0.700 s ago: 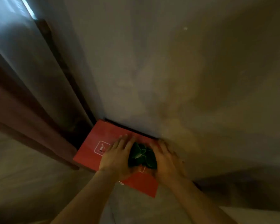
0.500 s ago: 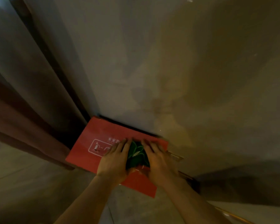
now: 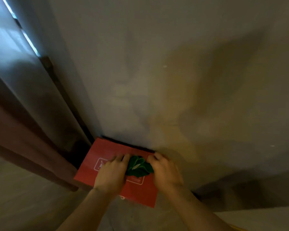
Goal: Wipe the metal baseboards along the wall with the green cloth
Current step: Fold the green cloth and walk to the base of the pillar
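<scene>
A crumpled green cloth lies bunched on top of a red box that stands against the foot of the wall. My left hand presses on the cloth's left side, fingers curled over it. On the cloth's right side my right hand grips it, fingertips near the box's back edge. The dark strip of baseboard shows low along the wall to the right of my right wrist, in shadow and blurred.
A plain grey wall fills most of the view. On the left stand a dark door frame and a reddish-brown panel. Grey floor lies at the bottom left; a light floor patch sits at the bottom right.
The view has tilted up and shifted, showing more wall. Both hands have stayed on the cloth atop the red box, the right hand now sitting a little further right.
</scene>
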The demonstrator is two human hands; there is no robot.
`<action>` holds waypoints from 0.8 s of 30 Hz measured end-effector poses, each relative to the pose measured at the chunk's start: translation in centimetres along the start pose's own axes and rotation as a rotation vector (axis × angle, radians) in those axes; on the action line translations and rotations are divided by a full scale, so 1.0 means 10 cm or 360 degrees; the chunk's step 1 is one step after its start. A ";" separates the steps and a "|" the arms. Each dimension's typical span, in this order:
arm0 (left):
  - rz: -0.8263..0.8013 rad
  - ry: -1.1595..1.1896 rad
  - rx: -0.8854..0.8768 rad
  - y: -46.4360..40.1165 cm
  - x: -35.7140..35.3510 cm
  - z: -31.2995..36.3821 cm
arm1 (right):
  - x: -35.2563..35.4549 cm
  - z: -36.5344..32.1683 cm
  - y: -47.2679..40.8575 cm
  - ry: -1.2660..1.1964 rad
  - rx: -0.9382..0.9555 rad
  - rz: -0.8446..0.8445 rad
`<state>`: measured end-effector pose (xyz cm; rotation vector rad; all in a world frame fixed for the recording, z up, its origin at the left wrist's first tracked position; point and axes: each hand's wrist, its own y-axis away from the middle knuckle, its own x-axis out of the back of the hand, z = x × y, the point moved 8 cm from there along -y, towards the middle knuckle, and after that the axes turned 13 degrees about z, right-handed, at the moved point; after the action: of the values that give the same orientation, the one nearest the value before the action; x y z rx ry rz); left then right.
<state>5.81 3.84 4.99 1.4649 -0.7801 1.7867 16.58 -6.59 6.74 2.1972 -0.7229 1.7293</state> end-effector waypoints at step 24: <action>0.0823 -0.0007 -0.0620 1.24 4.67 4.23 | 6.04 0.80 2.50 0.0272 0.0049 0.0974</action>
<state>13.90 -31.02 58.37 1.0674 -1.5190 1.8456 20.42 -45.18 60.00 1.9271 -1.4376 2.1718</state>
